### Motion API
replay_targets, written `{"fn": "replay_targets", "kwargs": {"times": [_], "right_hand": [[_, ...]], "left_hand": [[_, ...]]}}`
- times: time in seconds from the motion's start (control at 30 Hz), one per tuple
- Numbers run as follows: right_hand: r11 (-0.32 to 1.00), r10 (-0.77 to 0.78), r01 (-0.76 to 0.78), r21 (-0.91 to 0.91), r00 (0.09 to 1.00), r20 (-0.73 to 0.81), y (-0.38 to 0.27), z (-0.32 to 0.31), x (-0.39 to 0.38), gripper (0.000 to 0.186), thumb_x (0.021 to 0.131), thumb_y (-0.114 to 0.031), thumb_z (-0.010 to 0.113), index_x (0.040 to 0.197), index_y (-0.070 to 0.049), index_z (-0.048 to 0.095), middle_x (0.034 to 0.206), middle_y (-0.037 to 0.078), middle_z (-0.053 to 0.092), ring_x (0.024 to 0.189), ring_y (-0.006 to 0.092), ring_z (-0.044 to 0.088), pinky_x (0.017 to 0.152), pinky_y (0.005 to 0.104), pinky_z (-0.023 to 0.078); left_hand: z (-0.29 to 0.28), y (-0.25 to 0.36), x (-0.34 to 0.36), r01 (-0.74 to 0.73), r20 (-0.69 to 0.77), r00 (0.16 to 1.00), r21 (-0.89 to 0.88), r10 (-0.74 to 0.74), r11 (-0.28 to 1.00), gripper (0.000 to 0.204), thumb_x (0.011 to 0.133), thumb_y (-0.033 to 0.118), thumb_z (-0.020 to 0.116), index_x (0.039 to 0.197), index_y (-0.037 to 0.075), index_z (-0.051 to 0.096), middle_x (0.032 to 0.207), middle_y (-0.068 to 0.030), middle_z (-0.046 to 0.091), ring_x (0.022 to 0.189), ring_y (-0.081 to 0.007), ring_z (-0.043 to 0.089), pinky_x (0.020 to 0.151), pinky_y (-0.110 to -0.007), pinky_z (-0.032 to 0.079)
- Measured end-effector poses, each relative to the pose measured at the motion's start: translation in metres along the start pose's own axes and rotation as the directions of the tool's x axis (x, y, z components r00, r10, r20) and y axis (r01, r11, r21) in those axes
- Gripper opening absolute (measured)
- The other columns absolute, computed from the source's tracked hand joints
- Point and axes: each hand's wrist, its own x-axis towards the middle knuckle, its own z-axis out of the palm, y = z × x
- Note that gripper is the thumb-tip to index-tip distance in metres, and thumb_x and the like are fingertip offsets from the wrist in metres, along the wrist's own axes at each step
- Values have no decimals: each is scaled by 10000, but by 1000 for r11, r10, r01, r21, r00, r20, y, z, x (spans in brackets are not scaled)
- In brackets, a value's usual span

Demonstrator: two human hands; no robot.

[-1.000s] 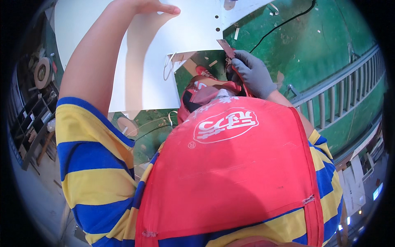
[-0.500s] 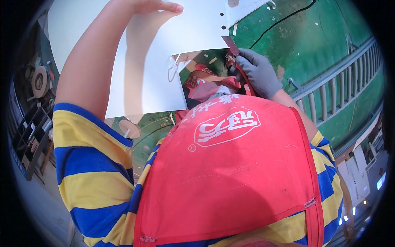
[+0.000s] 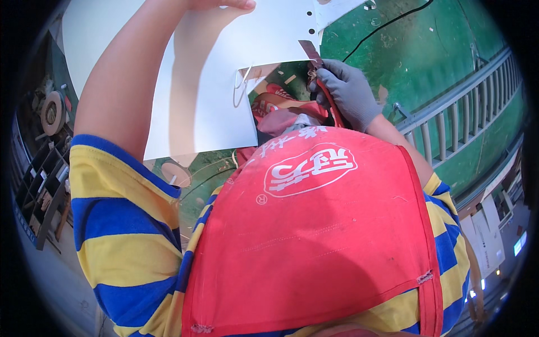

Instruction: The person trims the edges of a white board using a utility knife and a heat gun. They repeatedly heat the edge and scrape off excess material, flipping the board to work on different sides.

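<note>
A large white panel (image 3: 216,112) fills the upper left, with a rectangular notch in its near right part and two dark holes by its right edge. My bare left hand (image 3: 227,3) is at the top edge, largely cut off by the frame; its one visible digit is stretched out over the panel. My right hand (image 3: 351,92), in a grey glove, is closed round a red-handled tool (image 3: 331,101) with a flat dark blade. The blade tip overlaps the panel's edge beside the notch. A thin pale loop (image 3: 240,90) hangs at the notch's left side.
A grey metal rack with rungs (image 3: 466,112) lies at the right on the green floor (image 3: 393,62), near a black cable (image 3: 387,26). Shelves (image 3: 42,180) and a tape-like roll (image 3: 53,112) stand at the left. My red apron (image 3: 314,236) covers the lower middle.
The blade has swung up and left and now overlaps the panel's edge more. My left hand has shifted slightly up toward the frame's edge.
</note>
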Motion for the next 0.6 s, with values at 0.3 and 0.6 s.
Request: {"fn": "replay_targets", "kwargs": {"times": [0.3, 0.6], "right_hand": [[999, 45, -44, 14, 999, -10, -4, 13, 3, 281, 1032, -166, 511, 1226, 19, 595, 827, 57, 656, 605, 86, 571, 528, 225, 487], [997, 69, -68, -30, 997, 27, -13, 29, 4, 284, 1035, -168, 511, 1229, 19, 603, 841, 49, 671, 621, 82, 575, 546, 222, 494]], "left_hand": [[2, -2, 6, -8, -18, 1000, 8, 8, 1000, 1450, 613, 715, 795, 1571, 71, -82, 1546, -404, -136, 1460, -516, -156, 1193, -572, 9], [6, -9, 4, -67, -100, 993, 22, 69, 998, 1439, 602, 707, 803, 1570, 47, -33, 1537, -427, -103, 1451, -548, -126, 1191, -576, 5]]}}
